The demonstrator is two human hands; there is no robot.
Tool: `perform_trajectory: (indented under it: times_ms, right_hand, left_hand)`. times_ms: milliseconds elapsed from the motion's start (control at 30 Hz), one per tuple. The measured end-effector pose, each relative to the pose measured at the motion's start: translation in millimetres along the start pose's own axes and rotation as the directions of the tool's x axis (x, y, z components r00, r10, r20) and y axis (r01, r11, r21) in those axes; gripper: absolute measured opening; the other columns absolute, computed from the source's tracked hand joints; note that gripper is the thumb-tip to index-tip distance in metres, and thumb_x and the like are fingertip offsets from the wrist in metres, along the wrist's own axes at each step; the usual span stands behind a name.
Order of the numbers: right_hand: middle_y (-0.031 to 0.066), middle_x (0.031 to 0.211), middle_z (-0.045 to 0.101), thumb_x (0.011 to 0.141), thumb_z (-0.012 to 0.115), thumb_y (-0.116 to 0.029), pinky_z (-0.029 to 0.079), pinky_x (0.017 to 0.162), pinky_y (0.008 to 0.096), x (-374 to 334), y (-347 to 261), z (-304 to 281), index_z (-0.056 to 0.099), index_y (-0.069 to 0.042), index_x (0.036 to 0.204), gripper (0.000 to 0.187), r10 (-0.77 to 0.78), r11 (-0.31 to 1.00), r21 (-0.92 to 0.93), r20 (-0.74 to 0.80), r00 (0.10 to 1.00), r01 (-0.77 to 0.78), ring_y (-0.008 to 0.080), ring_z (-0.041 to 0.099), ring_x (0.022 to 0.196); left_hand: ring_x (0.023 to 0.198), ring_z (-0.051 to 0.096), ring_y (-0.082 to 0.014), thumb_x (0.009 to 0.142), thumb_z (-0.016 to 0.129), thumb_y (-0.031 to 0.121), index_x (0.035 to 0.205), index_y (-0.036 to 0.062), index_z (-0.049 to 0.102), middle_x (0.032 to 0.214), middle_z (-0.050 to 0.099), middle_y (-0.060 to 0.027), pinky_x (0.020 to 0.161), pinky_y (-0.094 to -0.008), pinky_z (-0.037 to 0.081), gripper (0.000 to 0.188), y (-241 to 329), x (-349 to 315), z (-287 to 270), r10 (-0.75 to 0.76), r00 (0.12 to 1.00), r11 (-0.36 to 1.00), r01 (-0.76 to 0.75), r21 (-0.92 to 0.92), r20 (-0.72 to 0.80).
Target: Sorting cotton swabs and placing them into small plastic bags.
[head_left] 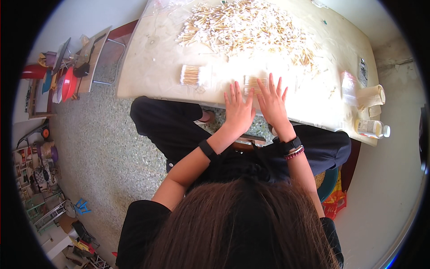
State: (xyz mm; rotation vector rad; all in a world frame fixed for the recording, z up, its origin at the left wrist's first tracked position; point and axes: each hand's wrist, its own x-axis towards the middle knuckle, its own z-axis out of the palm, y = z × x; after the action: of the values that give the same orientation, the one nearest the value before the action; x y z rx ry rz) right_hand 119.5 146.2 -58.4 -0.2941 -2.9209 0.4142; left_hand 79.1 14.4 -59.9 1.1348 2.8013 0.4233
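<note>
Both hands lie at the near edge of the table, fingers stretched out around a small row of cotton swabs (255, 81) laid side by side. My left hand (238, 109) is at the row's left side, fingers apart. At its right side is my right hand (273, 104), fingers spread, its fingertips at or over the swab ends; whether they touch is hard to tell. To the left sits a neat bundle of swabs (191, 75), which seems to be in a clear wrapping. Farther back spreads a large loose heap of cotton swabs (251, 28).
On the table's (154, 67) right side are a clear plastic packet (348, 85), a beige roll (371, 97) and a bottle (372, 128) with a white cap. A teal basin (329, 181) stands below at the right. Another table (96, 56) with a red bowl (68, 84) is at the left.
</note>
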Motion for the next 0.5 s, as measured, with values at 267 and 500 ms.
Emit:
perform_trajectory:
  times_ms: [267,500]
  right_hand:
    - [0.0208,0.14,0.019,0.088,0.045,-0.026,0.011,0.101,0.0607,-0.8,1.0,8.2,0.036,-0.017,0.131,0.045,0.028,1.0,-0.005,0.016,0.999,-0.028,0.0452,0.01,0.13]
    - [0.0207,0.14,0.018,0.088,0.045,-0.027,0.011,0.101,0.0604,-1.4,1.3,4.7,0.038,-0.016,0.129,0.043,0.033,0.999,0.029,0.029,0.999,-0.033,0.0448,0.011,0.13]
  left_hand:
    - [0.128,0.013,-0.048,0.082,0.054,0.03,0.136,0.0107,0.027,0.137,0.01,-0.0335,0.098,-0.0597,0.018,0.064,1.6,1.9,1.3,-0.006,0.999,1.0,0.006,-0.005,-0.031]
    - [0.128,0.014,-0.0472,0.086,0.048,0.031,0.136,0.0101,0.026,0.138,0.01,-0.0316,0.099,-0.0592,0.017,0.059,-11.3,22.4,6.2,-0.003,0.994,1.0,0.004,0.009,-0.106]
